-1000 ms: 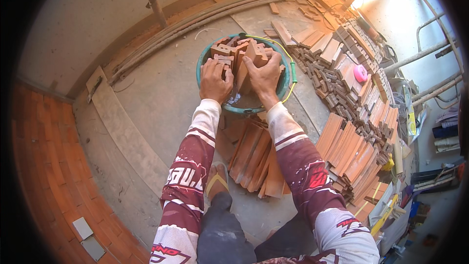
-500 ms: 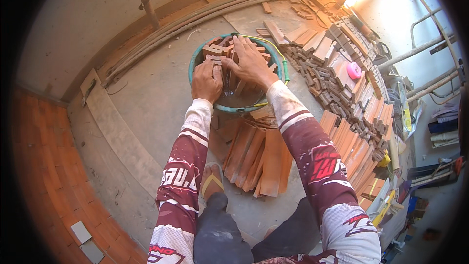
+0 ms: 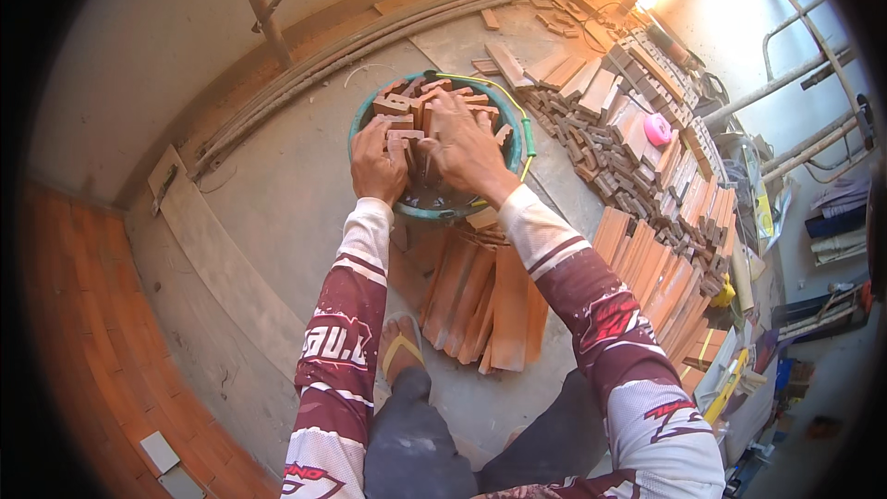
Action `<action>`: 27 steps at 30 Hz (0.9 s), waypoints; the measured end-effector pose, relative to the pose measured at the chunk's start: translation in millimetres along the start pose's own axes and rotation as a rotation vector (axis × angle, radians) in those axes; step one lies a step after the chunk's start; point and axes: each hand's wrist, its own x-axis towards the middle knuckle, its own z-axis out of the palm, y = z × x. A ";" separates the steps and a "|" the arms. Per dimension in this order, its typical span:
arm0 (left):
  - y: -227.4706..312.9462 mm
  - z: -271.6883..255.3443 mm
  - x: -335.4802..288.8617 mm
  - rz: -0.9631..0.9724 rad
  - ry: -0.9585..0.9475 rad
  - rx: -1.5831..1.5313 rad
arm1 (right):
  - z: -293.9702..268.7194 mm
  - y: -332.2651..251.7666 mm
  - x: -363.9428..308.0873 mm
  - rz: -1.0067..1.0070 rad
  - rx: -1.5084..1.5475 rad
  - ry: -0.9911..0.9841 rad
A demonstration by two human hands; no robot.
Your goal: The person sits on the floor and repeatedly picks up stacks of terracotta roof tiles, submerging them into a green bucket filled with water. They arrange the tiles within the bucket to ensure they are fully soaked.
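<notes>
A round green bucket [image 3: 355, 143] stands on the floor in front of me, packed with upright reddish-brown brick tiles [image 3: 395, 105] and some murky water [image 3: 434, 196]. Inside its left side, my left hand [image 3: 377, 166] is closed on the end of a grooved brick tile [image 3: 405, 135]. My right hand [image 3: 465, 150] lies over the tiles in the middle with fingers stretched forward and thumb toward that same tile. Its fingertips rest against the tiles, partly hiding them. The bucket's yellow-green handle [image 3: 529, 139] hangs over the right rim.
Long terracotta tiles [image 3: 490, 300] lie stacked between the bucket and my feet. To the right spread piles of tiles and broken pieces [image 3: 614, 166], with a pink round object [image 3: 657, 129] on top. A board [image 3: 231, 254] lies left; pipes [image 3: 305, 83] run along the wall.
My right hand has drawn slightly back and its fingers are more bent over the tiles. My left hand stays at the tile by the left rim. The view has shifted slightly.
</notes>
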 end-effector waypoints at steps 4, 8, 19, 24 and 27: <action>8.7 12.7 2.6 -0.030 -0.022 0.131 | 4.8 10.3 5.9 0.084 -0.087 0.049; -3.7 8.2 10.1 -0.185 -0.147 -0.023 | -6.9 0.1 -0.3 0.073 0.015 -0.091; -9.5 7.8 50.9 0.121 -0.587 0.125 | -8.9 47.6 19.9 0.360 0.199 -0.168; 0.1 -15.7 20.0 0.182 -0.602 0.180 | -7.2 13.7 -15.3 0.271 0.158 -0.155; 12.4 -19.1 2.1 0.223 -0.536 0.207 | 4.4 -4.1 -33.5 0.156 0.039 -0.080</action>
